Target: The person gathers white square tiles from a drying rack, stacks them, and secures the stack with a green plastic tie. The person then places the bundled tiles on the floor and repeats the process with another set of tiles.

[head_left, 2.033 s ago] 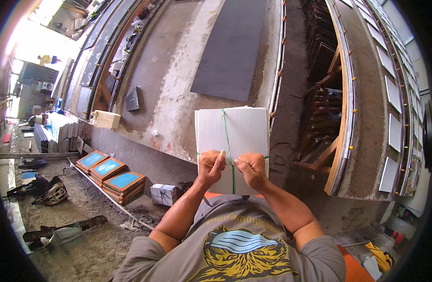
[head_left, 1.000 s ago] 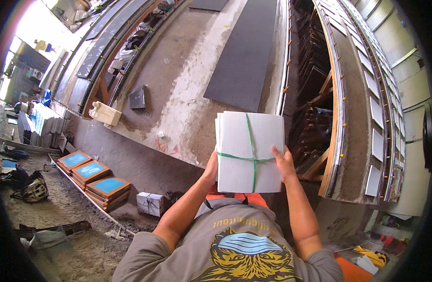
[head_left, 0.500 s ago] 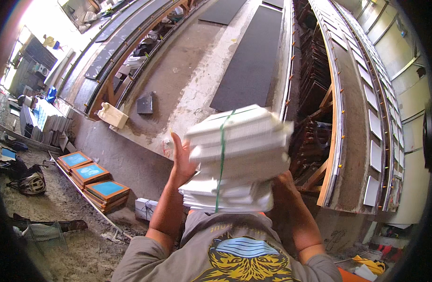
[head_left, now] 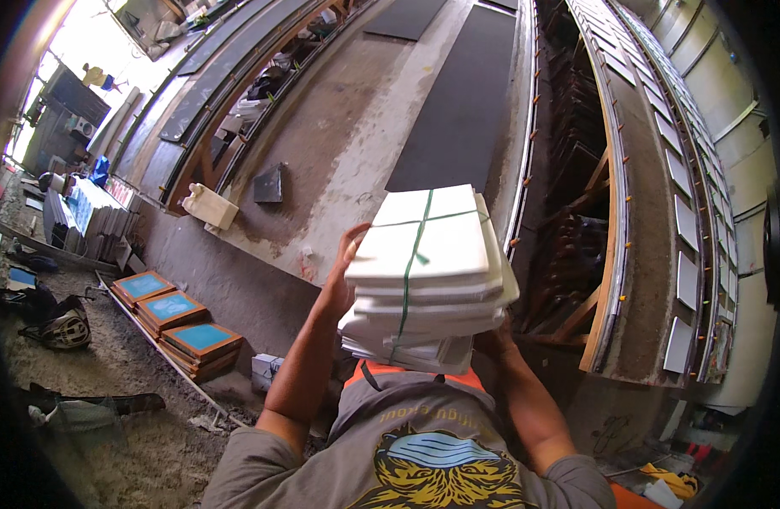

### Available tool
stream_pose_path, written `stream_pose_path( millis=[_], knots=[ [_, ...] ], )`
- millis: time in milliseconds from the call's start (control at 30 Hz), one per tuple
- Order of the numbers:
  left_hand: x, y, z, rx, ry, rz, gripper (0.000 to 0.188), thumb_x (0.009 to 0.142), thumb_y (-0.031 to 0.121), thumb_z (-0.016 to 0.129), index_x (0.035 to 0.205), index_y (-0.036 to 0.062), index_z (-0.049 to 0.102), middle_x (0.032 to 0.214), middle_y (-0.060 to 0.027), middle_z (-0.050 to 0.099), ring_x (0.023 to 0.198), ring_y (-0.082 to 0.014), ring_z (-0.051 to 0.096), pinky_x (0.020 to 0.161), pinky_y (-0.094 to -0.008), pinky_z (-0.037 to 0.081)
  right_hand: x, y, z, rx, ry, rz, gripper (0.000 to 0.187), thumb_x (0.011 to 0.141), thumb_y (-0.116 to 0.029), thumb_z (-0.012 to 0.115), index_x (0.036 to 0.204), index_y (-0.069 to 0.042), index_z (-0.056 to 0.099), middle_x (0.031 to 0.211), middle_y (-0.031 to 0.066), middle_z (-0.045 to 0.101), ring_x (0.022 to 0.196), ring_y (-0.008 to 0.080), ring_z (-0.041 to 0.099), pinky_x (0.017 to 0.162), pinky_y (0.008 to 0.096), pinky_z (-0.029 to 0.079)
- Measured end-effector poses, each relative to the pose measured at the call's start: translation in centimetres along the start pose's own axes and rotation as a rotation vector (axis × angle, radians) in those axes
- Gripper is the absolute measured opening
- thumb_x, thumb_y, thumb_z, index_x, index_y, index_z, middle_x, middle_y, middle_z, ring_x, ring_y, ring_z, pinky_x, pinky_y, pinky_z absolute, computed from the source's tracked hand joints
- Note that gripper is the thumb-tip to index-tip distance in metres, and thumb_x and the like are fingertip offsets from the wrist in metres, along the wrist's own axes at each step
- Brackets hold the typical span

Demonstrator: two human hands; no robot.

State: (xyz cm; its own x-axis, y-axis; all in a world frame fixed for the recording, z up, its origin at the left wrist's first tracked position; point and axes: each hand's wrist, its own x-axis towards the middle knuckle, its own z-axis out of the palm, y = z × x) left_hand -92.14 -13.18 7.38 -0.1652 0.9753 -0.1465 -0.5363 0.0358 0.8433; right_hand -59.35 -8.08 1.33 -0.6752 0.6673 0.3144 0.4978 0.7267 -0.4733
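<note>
A thick stack of white sheets (head_left: 424, 242), tied crosswise with green string (head_left: 420, 254), is held up in front of my chest. Its layers sit unevenly, jutting out at the right and lower edges. My left hand (head_left: 342, 270) grips the left side, its fingers bent against the edges of the sheets. At the lower right, my right hand (head_left: 494, 334) supports the bundle from the side or beneath; its fingers are mostly hidden by the stack and shadow.
Long dark table (head_left: 636, 280) on the right carries a row of white panels (head_left: 686, 280). Wood-framed printing screens (head_left: 202, 338) lie stacked at lower left. Ahead, a dark board (head_left: 449, 110) lies flat, with a cream jerrycan (head_left: 210, 206) and a small black slab (head_left: 269, 184) left of it.
The stack has turned so its top and crossed string show more fully. My left hand, its thumb raised before, now presses its fingers closer against the side.
</note>
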Motion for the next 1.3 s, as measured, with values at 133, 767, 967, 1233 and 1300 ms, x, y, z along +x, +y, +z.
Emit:
stream_pose_path(
  millis=[133,767,967,1233,1300],
  knots=[
    [1.0,0.7,-1.2,0.105,-0.106,-0.007,0.084,0.097,0.068,0.047,0.153,0.0071,0.029,0.151,-0.0116,0.040,0.142,-0.0248,0.034,0.118,-0.0440,0.023,0.5,-0.6,-1.9,0.078,0.038,-0.088,0.054,0.065,-0.014,0.082,0.116,-0.006,0.065,0.114,0.0149,0.068,0.110,0.0398,0.063,0.095,0.0489,0.051],
    [4.8,-9.3,-3.6,-0.013,-0.078,-0.112,0.075,0.099,0.050,0.057,0.150,0.0020,0.031,0.129,-0.0179,0.059,0.115,-0.0236,0.061,0.094,-0.0387,0.054,3.5,-1.9,-5.8,0.828,0.103,0.504,0.074,0.084,-0.041,0.080,0.141,-0.007,0.048,0.120,0.0150,0.066,0.111,0.0245,0.064,0.094,0.0400,0.051],
    [5.7,-12.9,-7.8,-0.241,-0.142,-0.313,0.066,0.098,0.046,0.059,0.144,0.0016,0.043,0.126,-0.0165,0.063,0.111,-0.0238,0.065,0.092,-0.0414,0.055,6.6,-0.4,-3.5,0.603,-0.054,0.773,0.082,0.086,-0.066,0.066,0.144,-0.010,0.050,0.129,0.0203,0.064,0.123,0.0347,0.061,0.105,0.0422,0.044],
    [5.7,-11.5,-6.2,-0.231,0.053,-0.479,0.063,0.105,0.049,0.041,0.146,0.0022,0.046,0.141,-0.0160,0.056,0.124,-0.0295,0.059,0.102,-0.0454,0.050,6.8,2.0,-0.2,0.562,-0.020,0.952,0.090,0.083,-0.072,0.064,0.134,0.001,0.055,0.122,0.0250,0.066,0.115,0.0395,0.064,0.101,0.0470,0.047],
    [5.0,-11.6,-6.5,-0.136,0.199,-0.479,0.065,0.107,0.050,0.036,0.148,0.0014,0.042,0.147,-0.0170,0.051,0.131,-0.0287,0.052,0.107,-0.0431,0.044,6.7,1.4,-0.6,0.479,-0.008,0.943,0.083,0.086,-0.066,0.066,0.133,0.001,0.056,0.118,0.0237,0.067,0.111,0.0385,0.065,0.097,0.0465,0.048]
  ],
)
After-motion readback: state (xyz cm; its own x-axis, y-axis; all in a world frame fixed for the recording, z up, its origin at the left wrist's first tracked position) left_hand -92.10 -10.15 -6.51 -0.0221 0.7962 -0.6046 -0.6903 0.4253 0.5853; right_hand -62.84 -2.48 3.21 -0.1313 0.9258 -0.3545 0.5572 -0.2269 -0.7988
